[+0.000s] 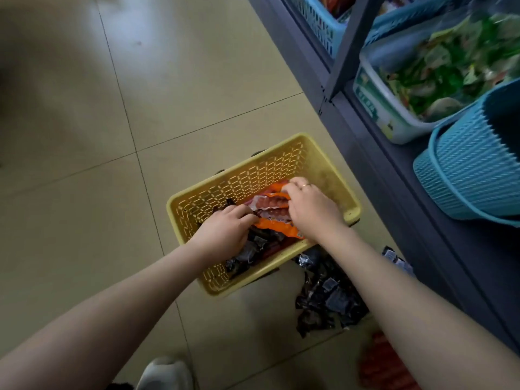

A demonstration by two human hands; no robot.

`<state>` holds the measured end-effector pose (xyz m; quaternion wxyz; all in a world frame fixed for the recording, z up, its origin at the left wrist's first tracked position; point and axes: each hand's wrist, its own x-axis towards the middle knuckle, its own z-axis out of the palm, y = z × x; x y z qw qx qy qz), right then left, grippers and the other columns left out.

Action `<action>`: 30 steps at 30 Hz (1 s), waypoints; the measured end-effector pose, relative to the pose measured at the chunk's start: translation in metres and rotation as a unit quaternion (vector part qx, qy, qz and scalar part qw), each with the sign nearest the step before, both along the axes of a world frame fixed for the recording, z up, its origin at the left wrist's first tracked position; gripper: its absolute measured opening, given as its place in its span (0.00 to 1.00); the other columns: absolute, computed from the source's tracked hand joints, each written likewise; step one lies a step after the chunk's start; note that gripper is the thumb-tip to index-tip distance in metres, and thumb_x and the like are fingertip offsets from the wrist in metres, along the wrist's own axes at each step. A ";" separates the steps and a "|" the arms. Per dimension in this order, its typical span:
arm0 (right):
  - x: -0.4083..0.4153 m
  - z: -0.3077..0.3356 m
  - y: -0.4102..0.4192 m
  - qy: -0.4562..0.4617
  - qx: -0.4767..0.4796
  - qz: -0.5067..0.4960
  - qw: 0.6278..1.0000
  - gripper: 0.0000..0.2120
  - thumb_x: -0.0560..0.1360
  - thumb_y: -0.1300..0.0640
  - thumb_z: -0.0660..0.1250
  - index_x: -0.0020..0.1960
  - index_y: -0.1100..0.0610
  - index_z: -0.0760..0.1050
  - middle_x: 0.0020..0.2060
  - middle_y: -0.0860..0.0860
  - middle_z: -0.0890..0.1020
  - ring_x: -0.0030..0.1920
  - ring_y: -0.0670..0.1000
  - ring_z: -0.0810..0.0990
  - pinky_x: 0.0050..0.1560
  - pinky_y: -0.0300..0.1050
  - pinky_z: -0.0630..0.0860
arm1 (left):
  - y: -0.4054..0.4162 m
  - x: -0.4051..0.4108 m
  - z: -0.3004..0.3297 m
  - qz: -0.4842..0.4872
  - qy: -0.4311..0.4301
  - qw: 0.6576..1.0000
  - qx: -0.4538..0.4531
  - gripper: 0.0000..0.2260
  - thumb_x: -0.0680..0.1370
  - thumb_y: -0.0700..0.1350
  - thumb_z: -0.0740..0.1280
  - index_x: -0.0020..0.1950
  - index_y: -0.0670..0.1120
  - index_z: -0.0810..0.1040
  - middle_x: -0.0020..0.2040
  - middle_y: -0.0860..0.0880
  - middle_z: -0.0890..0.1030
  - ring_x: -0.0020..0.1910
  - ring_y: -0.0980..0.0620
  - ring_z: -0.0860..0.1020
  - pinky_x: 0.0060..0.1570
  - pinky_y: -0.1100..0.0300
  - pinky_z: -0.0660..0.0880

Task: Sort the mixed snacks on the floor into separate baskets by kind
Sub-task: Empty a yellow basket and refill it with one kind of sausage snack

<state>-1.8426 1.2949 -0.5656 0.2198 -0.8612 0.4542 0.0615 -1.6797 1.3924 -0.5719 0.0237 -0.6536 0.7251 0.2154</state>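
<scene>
You're mid-sort, both hands in yellow basket [292,153] on floor. Right hand [308,205] curls over orange packs [274,205], pinching their top edge. Left hand [225,230] grips same bunch from left, fingers curled under. Dark packs [247,256] mixed beneath; more dark packs in floor pile [327,298] just beside basket. Next, likely: lift orange bunch clear without dragging dark ones. Both forearms reach forward and down, wrists bent.
</scene>
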 end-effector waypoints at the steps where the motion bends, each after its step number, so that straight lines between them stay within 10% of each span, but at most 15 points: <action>1: 0.011 -0.007 -0.008 0.036 0.033 0.010 0.999 0.17 0.79 0.61 0.54 0.67 0.57 0.65 0.68 0.56 0.67 0.65 0.57 0.68 0.58 0.52 0.70 | 0.000 -0.001 -0.001 0.023 0.004 1.000 0.015 0.17 0.80 0.46 0.58 0.69 0.49 0.68 0.67 0.50 0.70 0.63 0.49 0.70 0.58 0.57 0.72; 8: 0.029 -0.036 -0.033 0.225 -0.057 0.050 0.971 0.31 0.76 0.62 0.61 0.74 0.61 0.52 0.70 0.62 0.62 0.69 0.60 0.61 0.57 0.52 0.73 | -0.025 -0.004 -0.019 0.071 0.008 0.997 0.028 0.18 0.80 0.49 0.58 0.69 0.49 0.66 0.65 0.47 0.71 0.60 0.48 0.73 0.54 0.54 0.76; 14: 0.013 -0.027 -0.038 0.293 -0.016 0.061 0.954 0.12 0.77 0.62 0.63 0.60 0.59 0.73 0.57 0.54 0.78 0.57 0.55 0.78 0.49 0.45 0.74 | -0.060 -0.020 -0.046 0.100 0.012 0.989 0.109 0.24 0.79 0.48 0.59 0.74 0.50 0.58 0.74 0.48 0.60 0.70 0.45 0.63 0.63 0.50 0.69; 19: -0.005 -0.005 -0.032 0.139 -0.007 -0.021 0.990 0.10 0.78 0.61 0.59 0.58 0.60 0.69 0.55 0.57 0.78 0.53 0.59 0.78 0.42 0.47 0.70 | -0.077 -0.040 -0.058 0.061 0.024 0.989 0.132 0.26 0.79 0.50 0.58 0.75 0.50 0.54 0.76 0.49 0.55 0.74 0.47 0.56 0.70 0.50 0.58; 25: -0.040 0.026 -0.021 -0.042 0.021 -0.147 0.988 0.06 0.75 0.64 0.56 0.50 0.57 0.66 0.45 0.56 0.76 0.42 0.58 0.74 0.37 0.46 0.67 | -0.081 -0.051 -0.063 0.039 -0.029 0.988 0.148 0.21 0.79 0.54 0.55 0.71 0.50 0.64 0.68 0.46 0.69 0.63 0.44 0.71 0.58 0.49 0.70; 30: -0.072 0.039 -0.004 -0.363 0.079 -0.342 0.863 0.10 0.72 0.63 0.62 0.48 0.50 0.71 0.41 0.45 0.79 0.43 0.48 0.78 0.44 0.46 0.76 | -0.069 -0.045 -0.015 0.218 0.118 0.967 0.059 0.14 0.81 0.53 0.55 0.61 0.47 0.69 0.40 0.50 0.77 0.38 0.48 0.79 0.39 0.50 0.80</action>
